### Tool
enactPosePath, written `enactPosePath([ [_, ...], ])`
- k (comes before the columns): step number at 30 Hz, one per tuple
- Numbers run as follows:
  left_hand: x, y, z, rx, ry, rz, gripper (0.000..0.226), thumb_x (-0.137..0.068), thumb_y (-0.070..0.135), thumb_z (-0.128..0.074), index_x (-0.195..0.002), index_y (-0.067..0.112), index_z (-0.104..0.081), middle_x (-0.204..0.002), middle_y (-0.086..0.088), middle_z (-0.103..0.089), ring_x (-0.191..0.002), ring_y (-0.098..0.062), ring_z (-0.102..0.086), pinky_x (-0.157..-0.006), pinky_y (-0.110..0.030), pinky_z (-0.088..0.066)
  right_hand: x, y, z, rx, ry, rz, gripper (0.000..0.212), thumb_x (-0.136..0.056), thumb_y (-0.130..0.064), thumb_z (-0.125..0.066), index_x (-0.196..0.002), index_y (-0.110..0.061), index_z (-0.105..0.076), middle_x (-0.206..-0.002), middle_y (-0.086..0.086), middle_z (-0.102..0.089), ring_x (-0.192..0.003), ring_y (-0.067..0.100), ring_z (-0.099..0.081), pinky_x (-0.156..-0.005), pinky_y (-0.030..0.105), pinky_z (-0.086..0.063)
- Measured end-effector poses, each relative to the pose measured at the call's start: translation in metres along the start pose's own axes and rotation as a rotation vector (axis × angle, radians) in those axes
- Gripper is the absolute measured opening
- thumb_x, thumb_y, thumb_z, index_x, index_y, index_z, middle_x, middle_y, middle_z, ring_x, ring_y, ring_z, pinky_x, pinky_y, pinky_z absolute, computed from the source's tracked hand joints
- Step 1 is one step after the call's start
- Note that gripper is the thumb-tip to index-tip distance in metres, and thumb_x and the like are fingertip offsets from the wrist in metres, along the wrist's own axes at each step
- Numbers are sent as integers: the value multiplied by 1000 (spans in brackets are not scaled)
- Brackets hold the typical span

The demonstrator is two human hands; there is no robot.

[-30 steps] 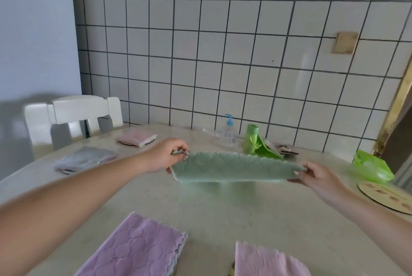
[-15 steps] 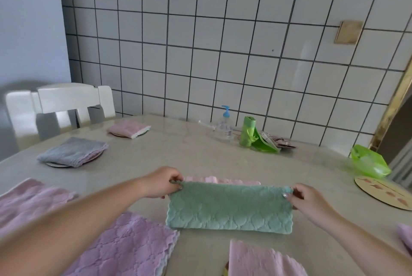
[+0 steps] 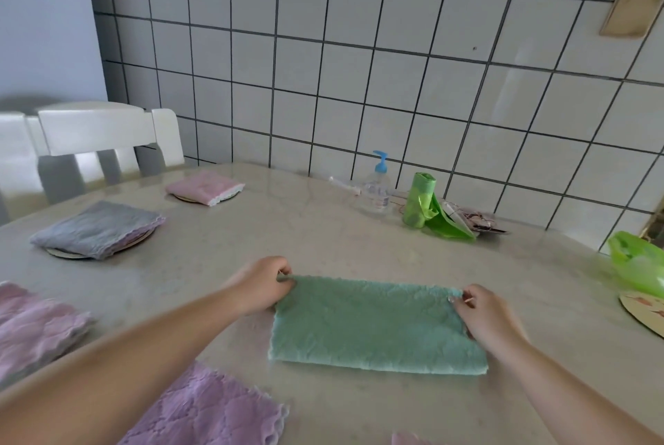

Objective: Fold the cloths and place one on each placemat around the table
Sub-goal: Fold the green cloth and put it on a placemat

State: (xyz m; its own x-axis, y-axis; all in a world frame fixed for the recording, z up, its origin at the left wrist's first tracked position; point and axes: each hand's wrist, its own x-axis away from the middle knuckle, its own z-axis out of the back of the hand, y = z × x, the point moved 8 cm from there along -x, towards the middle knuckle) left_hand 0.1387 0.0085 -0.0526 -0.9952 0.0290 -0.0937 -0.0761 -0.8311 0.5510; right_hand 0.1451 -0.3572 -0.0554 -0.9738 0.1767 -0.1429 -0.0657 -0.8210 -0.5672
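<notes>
Since the earlier frame, green cloth (image 3: 373, 327) has come down from mid-air to lie flat, folded in a strip, on worktop (image 3: 323, 239). Left hand (image 3: 260, 284) pinches its far left corner; right hand (image 3: 483, 315) pinches its far right corner. Grey cloth (image 3: 95, 229) and pink cloth (image 3: 204, 186) rest folded on round placemats at left. Bare placemat (image 3: 641, 311) lies at right edge.
</notes>
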Motion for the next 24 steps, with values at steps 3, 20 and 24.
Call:
enactPosePath([
  [3,-6,-7,-4,8,25,12,14,-87,31,-59,-77,25,-52,-69,5,-58,-55,-8,-54,-51,-22,-38,-8,2,-2,63,20,-8,13,-89,-33,-57,-86,-20,-58,-72,3,-65,-53,21,-62,-55,31,-49],
  [20,23,97,-50,-337,-125,-238,50,-90,55,-39,-122,20,-55,-129,-4,-52,-121,-26,-46,-101,-40,-37,25,-85,-49,188,-205,245,50,-90,-41,-52,-137,-24,-44,-150,1,-34,-138,17,-30,-114,34,-23],
  [24,40,107,-84,-411,-225,-239,50,-95,46,-31,-134,16,-41,-143,-7,-36,-136,-28,-29,-109,-46,-26,52,-92,-68,305,-254,266,52,-92,-46,-43,-142,-33,-34,-156,-4,-19,-144,12,-12,-118,44,-6],
])
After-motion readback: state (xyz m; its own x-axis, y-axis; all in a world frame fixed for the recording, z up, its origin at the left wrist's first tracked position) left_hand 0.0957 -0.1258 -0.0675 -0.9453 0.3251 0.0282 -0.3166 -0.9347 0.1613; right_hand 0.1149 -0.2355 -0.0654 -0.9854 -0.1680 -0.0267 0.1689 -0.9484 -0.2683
